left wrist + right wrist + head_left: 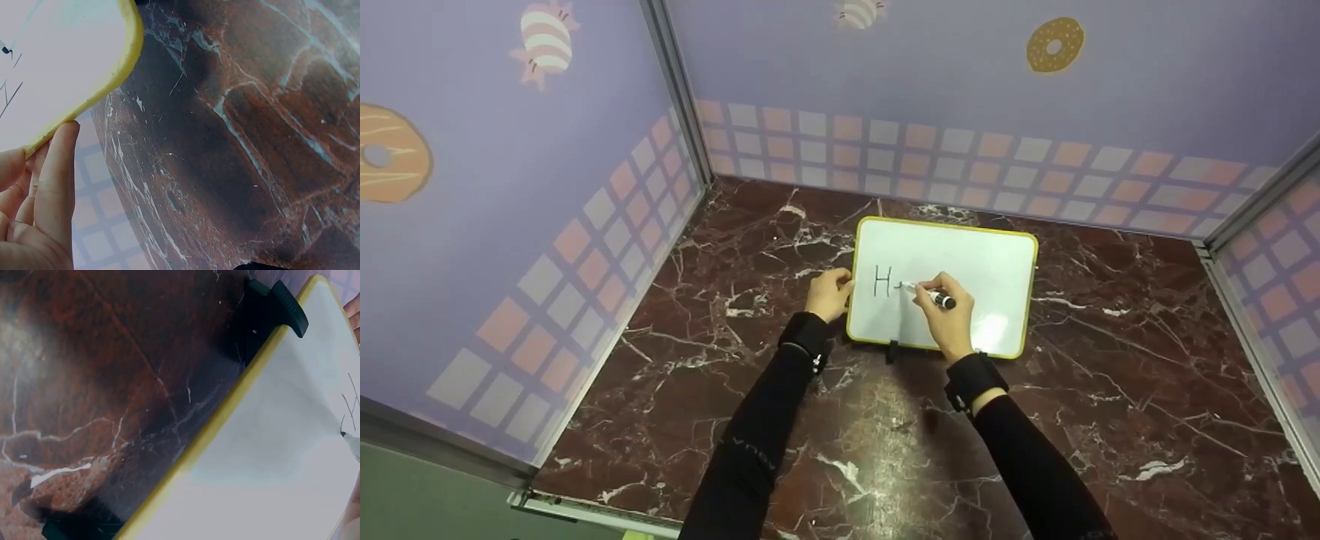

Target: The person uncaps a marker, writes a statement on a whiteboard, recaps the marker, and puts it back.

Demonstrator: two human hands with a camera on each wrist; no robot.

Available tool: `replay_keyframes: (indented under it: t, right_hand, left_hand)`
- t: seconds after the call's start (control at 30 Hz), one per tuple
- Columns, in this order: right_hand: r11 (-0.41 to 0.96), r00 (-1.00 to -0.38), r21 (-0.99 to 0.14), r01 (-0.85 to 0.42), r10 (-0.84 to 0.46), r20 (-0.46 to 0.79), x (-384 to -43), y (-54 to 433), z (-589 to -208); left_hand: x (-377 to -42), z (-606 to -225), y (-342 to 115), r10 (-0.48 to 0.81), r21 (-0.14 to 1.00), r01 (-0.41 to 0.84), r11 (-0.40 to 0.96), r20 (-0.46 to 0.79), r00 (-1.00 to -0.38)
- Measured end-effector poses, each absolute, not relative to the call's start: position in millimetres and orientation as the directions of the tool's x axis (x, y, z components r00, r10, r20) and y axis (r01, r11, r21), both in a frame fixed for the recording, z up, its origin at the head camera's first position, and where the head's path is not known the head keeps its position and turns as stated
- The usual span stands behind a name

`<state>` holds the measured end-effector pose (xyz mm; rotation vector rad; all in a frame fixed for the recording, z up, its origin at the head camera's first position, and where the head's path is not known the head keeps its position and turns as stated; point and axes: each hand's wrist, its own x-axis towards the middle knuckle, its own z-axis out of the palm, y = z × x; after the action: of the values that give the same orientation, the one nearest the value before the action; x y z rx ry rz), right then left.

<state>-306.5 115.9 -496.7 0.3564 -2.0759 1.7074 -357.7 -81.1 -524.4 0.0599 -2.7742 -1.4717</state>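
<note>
A whiteboard [975, 259] with a yellow frame leans up from the marble-patterned table on a black stand. My left hand [830, 295] pinches the frame's left edge; in the left wrist view, its thumb and fingers [58, 169] meet at the yellow rim [107, 84]. A white marker with a black end [943, 301] is gripped in my right hand [951, 319]. Its dark tip [343, 433] touches the board in the right wrist view, beside a handwritten black letter H [883, 281]. A short stroke has been drawn to the right of that H.
One black stand foot [892, 351] hooks over the board's lower edge; another dark foot [56, 531] shows in the right wrist view. Purple patterned walls [945, 90] enclose the back and sides of the table [735, 300]. A metal edge [592, 511] runs along the near left.
</note>
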Motion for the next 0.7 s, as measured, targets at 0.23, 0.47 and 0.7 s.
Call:
replay_keyframes:
  t: [0.23, 0.47, 0.7]
  right_hand:
    - [0.168, -0.906, -0.899, -0.405, 0.06, 0.419, -321, 117, -514]
    - [0.21, -0.904, -0.887, -0.411, 0.031, 0.426, -325, 122, -530]
    - [0.239, -0.897, -0.878, -0.415, 0.057, 0.439, -324, 129, -531]
  left_hand:
    - [-358, -526, -79, -0.037, 0.821, -0.041, 0.57, -0.024, -0.999]
    - [-359, -525, -82, -0.038, 0.834, -0.043, 0.549, -0.026, -0.999]
    - [-359, -526, -82, -0.042, 0.838, -0.04, 0.545, -0.02, -0.999]
